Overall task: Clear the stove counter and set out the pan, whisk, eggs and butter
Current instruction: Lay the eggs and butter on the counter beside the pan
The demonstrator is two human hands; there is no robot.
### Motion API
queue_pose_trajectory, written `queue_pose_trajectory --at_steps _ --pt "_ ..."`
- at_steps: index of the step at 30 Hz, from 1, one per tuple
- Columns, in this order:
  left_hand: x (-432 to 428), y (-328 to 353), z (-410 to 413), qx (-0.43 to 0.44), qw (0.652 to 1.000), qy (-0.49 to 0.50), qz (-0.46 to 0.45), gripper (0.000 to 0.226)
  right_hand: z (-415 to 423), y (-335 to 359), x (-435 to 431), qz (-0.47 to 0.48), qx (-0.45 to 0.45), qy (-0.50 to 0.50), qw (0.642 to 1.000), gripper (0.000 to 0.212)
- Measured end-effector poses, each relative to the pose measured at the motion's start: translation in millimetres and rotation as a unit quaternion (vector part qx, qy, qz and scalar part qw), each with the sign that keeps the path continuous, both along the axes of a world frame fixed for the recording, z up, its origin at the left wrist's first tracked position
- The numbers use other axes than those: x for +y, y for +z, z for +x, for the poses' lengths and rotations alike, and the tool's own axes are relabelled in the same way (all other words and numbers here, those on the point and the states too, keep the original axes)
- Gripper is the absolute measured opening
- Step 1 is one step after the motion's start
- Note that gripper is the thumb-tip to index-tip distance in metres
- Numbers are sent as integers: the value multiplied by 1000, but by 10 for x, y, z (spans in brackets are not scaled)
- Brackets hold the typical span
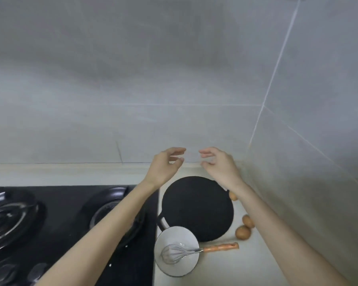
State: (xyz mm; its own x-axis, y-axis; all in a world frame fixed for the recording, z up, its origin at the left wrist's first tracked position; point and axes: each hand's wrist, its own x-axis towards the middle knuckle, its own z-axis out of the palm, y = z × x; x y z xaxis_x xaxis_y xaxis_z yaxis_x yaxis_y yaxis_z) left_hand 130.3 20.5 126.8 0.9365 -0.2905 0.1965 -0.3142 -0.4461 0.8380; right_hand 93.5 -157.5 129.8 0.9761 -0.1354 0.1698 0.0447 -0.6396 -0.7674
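A flat black pan (197, 207) lies on the pale counter (225, 269) right of the stove. A white bowl (186, 236) sits at its near edge, with a wire whisk (174, 253) resting in it and its orange handle (220, 247) pointing right. Three brown eggs lie right of the pan: two (243, 232) (248, 221) together, one (233, 196) partly hidden behind my right forearm. My left hand (165, 165) and my right hand (217, 164) hover above the pan's far edge, facing each other, fingers loosely curved, holding nothing. No butter is in view.
A black gas stove (70, 219) with two burners fills the lower left. Grey tiled walls (174, 79) rise behind the counter and meet in a corner on the right.
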Motion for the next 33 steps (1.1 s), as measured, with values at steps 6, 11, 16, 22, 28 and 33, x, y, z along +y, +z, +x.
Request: queue_pose_trajectory --at_steps 6,11,16,22,28,33 --pt "1160 568 -735 -66 993 95 -12 31 -404 478 1175 5 -38 121 992 31" --pt "2179 914 -1495 -106 975 196 -6 32 -820 744 2247 2 -60 240 969 32" --pt "3069 1149 -2294 -146 938 316 8 30 -1253 869 3241 0 -69 350 934 32" --pt "3837 1327 -3333 -162 876 454 31 30 -1814 944 4312 20 -71 490 869 33" --pt "4205 1445 -4290 -172 789 585 73 31 -2399 1025 5144 24 -72 618 783 31" --pt "4203 1522 -5009 -175 701 685 92 30 -2930 1096 5623 35 -83 709 700 31"
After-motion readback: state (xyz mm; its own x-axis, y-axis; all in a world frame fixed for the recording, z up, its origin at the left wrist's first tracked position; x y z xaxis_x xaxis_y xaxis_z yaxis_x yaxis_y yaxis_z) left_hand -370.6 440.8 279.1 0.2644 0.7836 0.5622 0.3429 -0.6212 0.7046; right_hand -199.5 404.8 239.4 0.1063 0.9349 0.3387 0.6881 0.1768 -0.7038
